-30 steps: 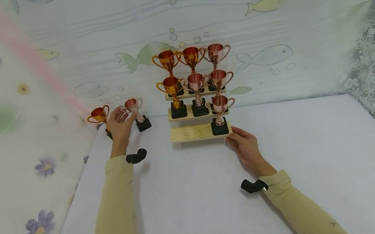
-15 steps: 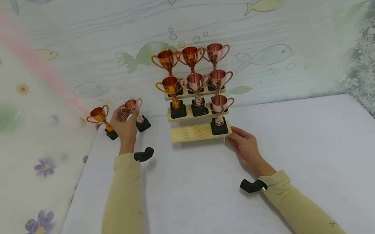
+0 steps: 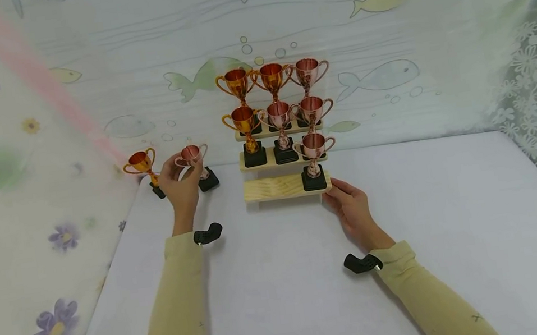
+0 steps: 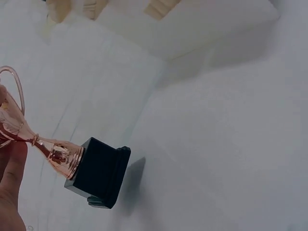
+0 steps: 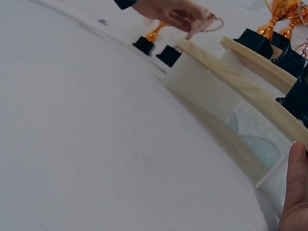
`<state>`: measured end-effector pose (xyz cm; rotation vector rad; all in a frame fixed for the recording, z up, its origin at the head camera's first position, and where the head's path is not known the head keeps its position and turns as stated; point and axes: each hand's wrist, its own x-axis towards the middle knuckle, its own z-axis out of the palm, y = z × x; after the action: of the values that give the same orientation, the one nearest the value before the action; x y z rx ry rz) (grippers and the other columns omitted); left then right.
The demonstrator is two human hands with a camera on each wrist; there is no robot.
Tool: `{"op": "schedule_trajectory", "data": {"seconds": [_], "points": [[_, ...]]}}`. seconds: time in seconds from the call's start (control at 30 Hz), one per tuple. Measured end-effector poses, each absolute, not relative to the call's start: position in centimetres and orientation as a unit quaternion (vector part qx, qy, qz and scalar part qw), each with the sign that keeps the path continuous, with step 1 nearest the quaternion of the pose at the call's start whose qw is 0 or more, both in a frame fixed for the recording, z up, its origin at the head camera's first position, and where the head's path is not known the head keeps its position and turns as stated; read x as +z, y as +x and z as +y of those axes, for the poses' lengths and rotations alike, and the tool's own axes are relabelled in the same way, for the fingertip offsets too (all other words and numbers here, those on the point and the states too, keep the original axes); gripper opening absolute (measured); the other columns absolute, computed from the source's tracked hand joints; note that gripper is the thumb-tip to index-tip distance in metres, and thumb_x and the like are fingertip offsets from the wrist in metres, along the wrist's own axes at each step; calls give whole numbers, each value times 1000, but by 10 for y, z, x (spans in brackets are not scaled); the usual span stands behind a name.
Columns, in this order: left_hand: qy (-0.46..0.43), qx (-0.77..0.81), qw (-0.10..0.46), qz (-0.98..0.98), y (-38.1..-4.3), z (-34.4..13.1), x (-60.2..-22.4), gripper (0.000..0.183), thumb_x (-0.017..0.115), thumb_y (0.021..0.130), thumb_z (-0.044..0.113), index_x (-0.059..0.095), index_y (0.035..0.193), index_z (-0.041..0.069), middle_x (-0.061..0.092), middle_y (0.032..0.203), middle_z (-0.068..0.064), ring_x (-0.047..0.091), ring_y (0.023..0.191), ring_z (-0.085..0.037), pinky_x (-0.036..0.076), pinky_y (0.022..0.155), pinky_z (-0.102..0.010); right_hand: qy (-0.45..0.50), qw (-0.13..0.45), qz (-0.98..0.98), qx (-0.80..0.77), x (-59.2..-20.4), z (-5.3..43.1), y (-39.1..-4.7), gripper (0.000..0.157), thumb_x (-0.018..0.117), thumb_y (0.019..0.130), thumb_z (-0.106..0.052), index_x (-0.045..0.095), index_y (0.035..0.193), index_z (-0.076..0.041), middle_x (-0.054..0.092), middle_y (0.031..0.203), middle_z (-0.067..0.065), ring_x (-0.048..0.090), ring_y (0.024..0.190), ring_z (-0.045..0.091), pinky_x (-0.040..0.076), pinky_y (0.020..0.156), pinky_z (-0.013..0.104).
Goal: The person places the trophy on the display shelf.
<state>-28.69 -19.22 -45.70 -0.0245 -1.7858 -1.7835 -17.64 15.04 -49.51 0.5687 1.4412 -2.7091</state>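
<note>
My left hand holds a rose-gold trophy by its cup, the thumb across the front. In the left wrist view the trophy's black base is tilted, with a shadow beside it. Left of this hand stands a gold trophy, its base partly hidden by the hand. My right hand grips the front right corner of a three-step wooden display shelf. In the right wrist view one finger presses along the shelf's end. A rose-gold trophy stands at the right of the lowest step.
The two upper steps carry several gold trophies and rose-gold trophies, packed side by side with handles overlapping. A white cloth covers the table. A curtain with fish drawings hangs right behind the shelf.
My left hand has moved slightly right and closed its grip on the rose-gold trophy's cup; the trophy now tilts a little. My right hand has stayed at the shelf's corner.
</note>
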Motion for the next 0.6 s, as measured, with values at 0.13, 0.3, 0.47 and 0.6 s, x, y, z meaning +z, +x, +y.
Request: {"op": "schedule_trajectory", "data": {"seconds": [0.13,0.3,0.47,0.6], "points": [[-36,-641,339,-688,-264,-184,-447,44,80,79,-9,64,119,-14,64,107,-19,64,96,-19,60,91,-51,181,11,464,-867,-495,150,-176,49,52,99,8,40,146,10,56,126,10,68,97,6,57,94,19],[-70,-619,335,-707,-234,-173,-427,42,80,78,-11,64,117,-16,64,103,-21,64,93,-17,61,87,-49,181,11,468,-865,-495,150,-176,50,52,99,7,39,147,10,54,130,11,67,98,5,56,95,19],[-125,-598,323,-722,-222,-171,-425,45,82,76,-11,65,117,-14,65,104,-23,64,92,-12,63,84,-30,177,9,473,-863,-494,149,-175,51,52,98,7,39,147,10,50,136,15,66,99,5,56,95,19],[-162,-588,310,-729,-216,-169,-427,47,85,73,-10,67,116,-11,67,105,-24,65,91,-9,61,80,-19,182,11,468,-865,-494,149,-176,50,52,98,8,40,147,10,51,136,14,66,99,6,56,95,19]]}}
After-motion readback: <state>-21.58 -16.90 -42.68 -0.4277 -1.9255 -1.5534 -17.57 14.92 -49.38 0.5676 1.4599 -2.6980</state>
